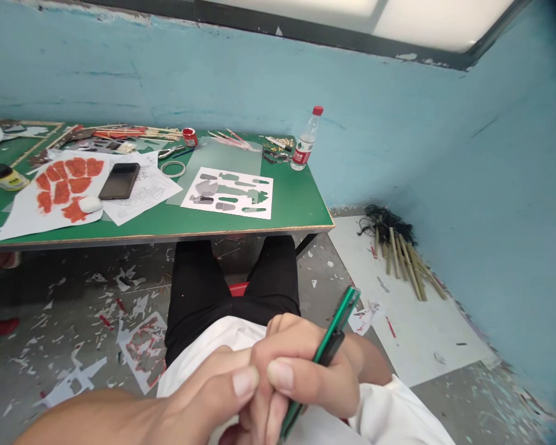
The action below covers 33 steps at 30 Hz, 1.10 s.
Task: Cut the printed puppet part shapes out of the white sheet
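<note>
My right hand (317, 364) is closed around a slim green utility knife (347, 308) with a black slider, tilted up to the right; its lower end points down and is partly hidden. My left hand (213, 386) presses against the right one over my lap, thumb beside thumb. Its fingers are closed, and whatever they may pinch is hidden. Ahead on the green table (301, 207) lies a white sheet (236, 211) with grey printed shapes, several cut out so that green shows through. A translucent mat (217, 154) lies partly under it.
A water bottle (304, 145) stands near the table's right end. Leftward are a phone (120, 180), a tape roll (173, 169), a red paint jar (189, 137) and a sheet with orange painted patches (25, 210). Paper scraps litter the floor; bamboo-coloured sticks (405, 259) lie by the wall.
</note>
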Each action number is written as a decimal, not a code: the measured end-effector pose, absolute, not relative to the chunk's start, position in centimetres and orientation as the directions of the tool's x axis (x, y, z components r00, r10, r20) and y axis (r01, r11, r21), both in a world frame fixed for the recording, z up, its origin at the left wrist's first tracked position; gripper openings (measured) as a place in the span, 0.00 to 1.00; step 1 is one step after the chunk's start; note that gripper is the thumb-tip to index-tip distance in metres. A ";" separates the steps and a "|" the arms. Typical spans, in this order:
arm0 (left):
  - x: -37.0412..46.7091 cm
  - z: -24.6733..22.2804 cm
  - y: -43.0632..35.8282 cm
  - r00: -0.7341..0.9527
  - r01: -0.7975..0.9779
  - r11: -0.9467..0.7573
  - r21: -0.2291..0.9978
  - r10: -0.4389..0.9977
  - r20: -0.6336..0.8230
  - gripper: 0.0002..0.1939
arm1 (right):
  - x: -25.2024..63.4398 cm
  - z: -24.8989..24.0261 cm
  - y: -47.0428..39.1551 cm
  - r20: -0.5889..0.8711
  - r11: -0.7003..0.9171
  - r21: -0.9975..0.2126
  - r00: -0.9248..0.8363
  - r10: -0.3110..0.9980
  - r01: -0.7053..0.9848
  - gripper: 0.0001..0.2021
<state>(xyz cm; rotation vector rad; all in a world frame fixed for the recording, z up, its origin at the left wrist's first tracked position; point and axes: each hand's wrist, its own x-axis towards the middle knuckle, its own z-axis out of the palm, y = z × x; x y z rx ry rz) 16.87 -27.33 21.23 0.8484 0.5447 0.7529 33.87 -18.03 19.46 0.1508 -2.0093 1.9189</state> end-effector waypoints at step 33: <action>16.0 22.1 -26.5 0.581 -0.088 0.224 0.971 0.803 -0.132 0.30 | 34.4 20.4 -18.7 0.435 0.064 -0.895 -0.834 0.338 -0.441 0.15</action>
